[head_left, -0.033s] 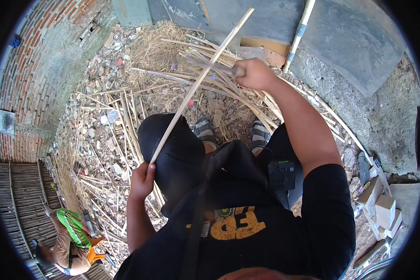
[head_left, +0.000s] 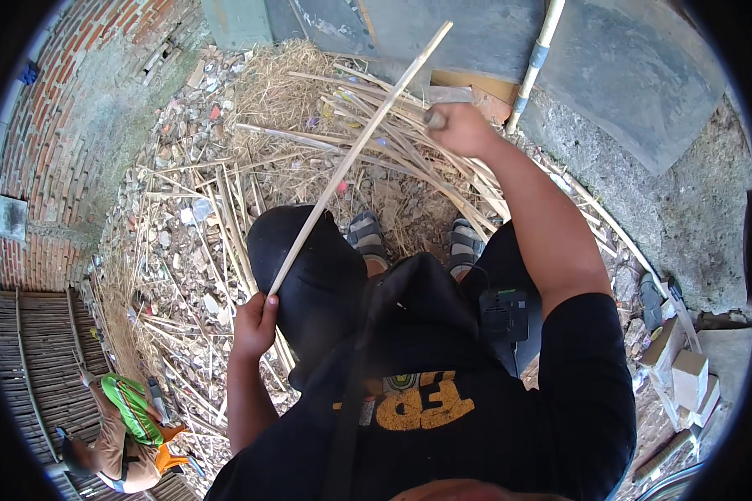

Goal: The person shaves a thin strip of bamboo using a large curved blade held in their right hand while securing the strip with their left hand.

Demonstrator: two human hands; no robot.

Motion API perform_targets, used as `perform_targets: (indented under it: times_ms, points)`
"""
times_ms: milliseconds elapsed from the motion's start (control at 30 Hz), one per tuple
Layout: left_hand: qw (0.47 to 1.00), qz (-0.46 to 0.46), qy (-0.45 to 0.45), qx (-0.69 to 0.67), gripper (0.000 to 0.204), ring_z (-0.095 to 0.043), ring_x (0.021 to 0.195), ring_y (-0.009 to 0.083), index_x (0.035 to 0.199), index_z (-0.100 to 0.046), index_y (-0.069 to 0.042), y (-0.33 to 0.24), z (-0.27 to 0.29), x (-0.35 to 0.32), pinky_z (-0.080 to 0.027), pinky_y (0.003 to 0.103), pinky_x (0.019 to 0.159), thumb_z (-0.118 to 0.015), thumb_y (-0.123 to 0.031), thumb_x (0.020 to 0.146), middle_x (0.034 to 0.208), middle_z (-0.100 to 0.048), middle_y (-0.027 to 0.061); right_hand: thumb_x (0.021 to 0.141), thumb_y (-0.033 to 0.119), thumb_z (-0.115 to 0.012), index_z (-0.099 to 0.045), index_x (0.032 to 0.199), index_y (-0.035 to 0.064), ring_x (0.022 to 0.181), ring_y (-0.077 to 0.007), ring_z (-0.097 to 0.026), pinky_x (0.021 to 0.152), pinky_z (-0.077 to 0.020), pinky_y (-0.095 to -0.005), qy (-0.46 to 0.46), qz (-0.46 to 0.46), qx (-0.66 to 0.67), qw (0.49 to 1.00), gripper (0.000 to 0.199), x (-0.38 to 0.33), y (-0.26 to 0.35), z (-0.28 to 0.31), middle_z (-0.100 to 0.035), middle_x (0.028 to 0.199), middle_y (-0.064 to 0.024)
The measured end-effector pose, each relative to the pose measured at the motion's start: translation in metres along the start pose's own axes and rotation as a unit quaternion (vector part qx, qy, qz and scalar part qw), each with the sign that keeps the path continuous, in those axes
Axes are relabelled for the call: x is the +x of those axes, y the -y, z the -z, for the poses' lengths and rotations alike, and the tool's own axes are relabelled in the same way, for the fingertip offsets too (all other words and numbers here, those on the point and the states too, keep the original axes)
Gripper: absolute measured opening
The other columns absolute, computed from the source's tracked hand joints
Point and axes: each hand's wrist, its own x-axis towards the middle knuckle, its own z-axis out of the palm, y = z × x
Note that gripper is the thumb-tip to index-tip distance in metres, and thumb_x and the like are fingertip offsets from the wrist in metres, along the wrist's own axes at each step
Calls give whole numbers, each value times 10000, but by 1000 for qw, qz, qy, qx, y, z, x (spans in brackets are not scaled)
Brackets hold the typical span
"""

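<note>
My left hand is closed on the lower end of a long pale bamboo strip. The strip slants up across my left knee toward the far wall, its upper end free in the air. Off to the right of the strip, my right hand is wrapped round the handle of a large knife. Only the handle's butt shows plainly now; the blade cannot be made out. Below and beyond both hands lie several more bamboo strips, strewn over the ground in front of my sandals.
A heap of dry straw lies near the far wall. A pole leans there. Brick wall bounds the left, and blocks sit at right. Another person is at lower left by a slatted bamboo panel.
The knife blade, blurred beside the strip before, no longer shows. My right hand has shifted slightly right and its wrist has turned. The strip's upper end has dipped a little.
</note>
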Motion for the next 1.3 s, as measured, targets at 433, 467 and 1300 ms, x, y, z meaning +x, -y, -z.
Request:
perform_targets:
  times_ms: [433,467,1300]
  points:
    - [996,10,-76,42,358,-565,538,385,783,-544,-22,-22,-3,-19,-409,454,523,-568,-283,1027,593,-557,184,783,227,-696,-695,1043,126,933,-362,-695,824,-556,-489,28,1,-92,995,279,-8,18,10,-722,923,-164]
    - [994,-3,-84,73,334,-571,550,393,800,-551,-25,-23,-2,-20,-415,457,528,-572,-271,1024,606,-567,185,776,220,-696,-692,1027,126,926,-363,-695,814,-555,-492,38,3,-88,995,269,-9,23,12,-720,914,-162]
    - [993,-16,-41,108,328,-593,649,481,886,-556,-31,-9,-5,-18,-419,547,562,-475,-297,1060,658,-589,239,773,230,-705,-696,1048,119,916,-377,-688,803,-549,-493,55,35,-24,998,296,-12,33,-3,-710,923,-185]
